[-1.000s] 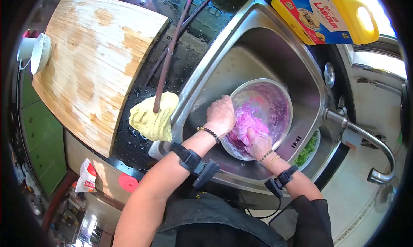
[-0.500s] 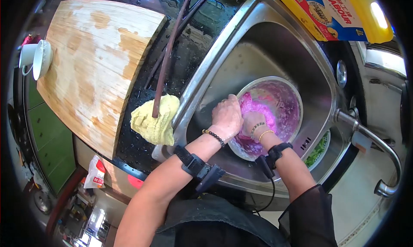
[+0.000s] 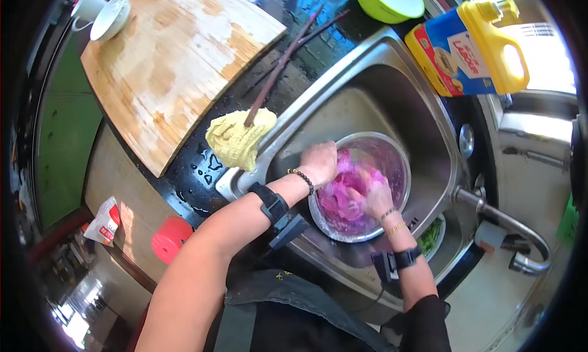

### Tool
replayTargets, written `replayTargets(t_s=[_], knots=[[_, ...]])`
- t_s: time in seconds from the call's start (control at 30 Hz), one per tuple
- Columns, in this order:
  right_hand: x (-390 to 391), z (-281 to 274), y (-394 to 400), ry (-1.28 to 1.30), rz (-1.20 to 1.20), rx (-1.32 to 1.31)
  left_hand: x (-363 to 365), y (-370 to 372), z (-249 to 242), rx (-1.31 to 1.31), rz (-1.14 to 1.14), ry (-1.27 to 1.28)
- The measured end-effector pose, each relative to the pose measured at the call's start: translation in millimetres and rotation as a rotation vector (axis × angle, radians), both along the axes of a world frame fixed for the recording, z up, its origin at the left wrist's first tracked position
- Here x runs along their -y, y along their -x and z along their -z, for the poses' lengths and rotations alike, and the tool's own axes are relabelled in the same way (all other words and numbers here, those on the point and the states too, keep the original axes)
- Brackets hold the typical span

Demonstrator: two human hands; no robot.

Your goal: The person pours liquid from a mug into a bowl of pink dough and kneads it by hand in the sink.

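A steel bowl (image 3: 392, 156) stands in the sink basin (image 3: 367, 101) and holds a pink dough lump (image 3: 344, 189). My left hand (image 3: 318, 162) grips the bowl's near-left rim, fingers curled over the edge beside the dough. My right hand (image 3: 376, 196) presses down on the dough, fingers wrapped into it. Both wrists carry black strapped devices and bead bracelets.
A wooden cutting board (image 3: 177, 58) lies on the wet black counter, with a yellow cloth (image 3: 236, 137) and long purple stems (image 3: 282, 64) by the sink edge. A yellow oil jug (image 3: 471, 49), a green bowl (image 3: 389, 0), a white cup (image 3: 104, 9), and the tap (image 3: 508, 229) surround the basin.
My right hand has shifted from the bowl's left-centre to its right side on the dough. The view has tilted, bringing the green bowl into sight. My left hand stays on the rim.
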State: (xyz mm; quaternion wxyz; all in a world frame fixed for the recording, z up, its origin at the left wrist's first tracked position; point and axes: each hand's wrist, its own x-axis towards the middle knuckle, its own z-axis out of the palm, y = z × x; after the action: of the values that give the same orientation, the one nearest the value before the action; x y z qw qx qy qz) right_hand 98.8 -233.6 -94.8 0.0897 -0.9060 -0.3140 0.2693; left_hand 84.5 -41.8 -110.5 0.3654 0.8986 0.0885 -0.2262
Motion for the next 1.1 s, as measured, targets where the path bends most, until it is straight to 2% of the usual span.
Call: replayTargets(t_s=[0.03,0.1,0.13,0.2,0.23,0.3,0.33,0.4,0.5,0.57,0.7,0.8,0.9,1.1], knots=[[-13,13,-12,-0.013,-0.025,0.007,-2,-2,0,-0.024,0.022,-0.011],[-44,53,-26,0.194,0.007,-0.033,-2,-1,2,0.016,-0.011,-0.029],[-51,67,-28,0.186,-0.017,-0.037,-1,-1,6,0.013,-0.032,-0.029],[-58,80,-22,0.043,0.232,-0.162,1,0,10,0.004,-0.060,-0.011],[-50,79,-17,0.055,0.232,-0.168,3,2,11,-0.004,-0.061,0.000],[-46,55,-14,-0.014,0.081,-0.174,-2,1,3,-0.013,-0.023,0.008],[-44,38,-7,0.047,0.062,-0.176,-2,2,4,-0.002,-0.034,0.012],[-22,8,9,-0.103,-0.012,-0.067,-2,4,1,0.003,-0.038,0.023],[6,-35,26,-0.081,-0.041,-0.034,-4,3,-1,-0.011,-0.029,0.033],[15,-50,34,0.030,-0.071,0.027,-3,2,3,-0.039,-0.038,0.036],[22,-38,50,0.123,-0.068,0.055,-3,1,4,-0.044,-0.051,0.043],[13,-21,57,0.248,-0.131,-0.097,0,1,3,-0.043,-0.062,0.051],[0,2,66,0.325,-0.159,-0.134,-4,0,2,-0.068,-0.071,0.038],[-43,36,60,0.395,-0.051,-0.161,-2,0,4,-0.052,-0.113,0.095]])
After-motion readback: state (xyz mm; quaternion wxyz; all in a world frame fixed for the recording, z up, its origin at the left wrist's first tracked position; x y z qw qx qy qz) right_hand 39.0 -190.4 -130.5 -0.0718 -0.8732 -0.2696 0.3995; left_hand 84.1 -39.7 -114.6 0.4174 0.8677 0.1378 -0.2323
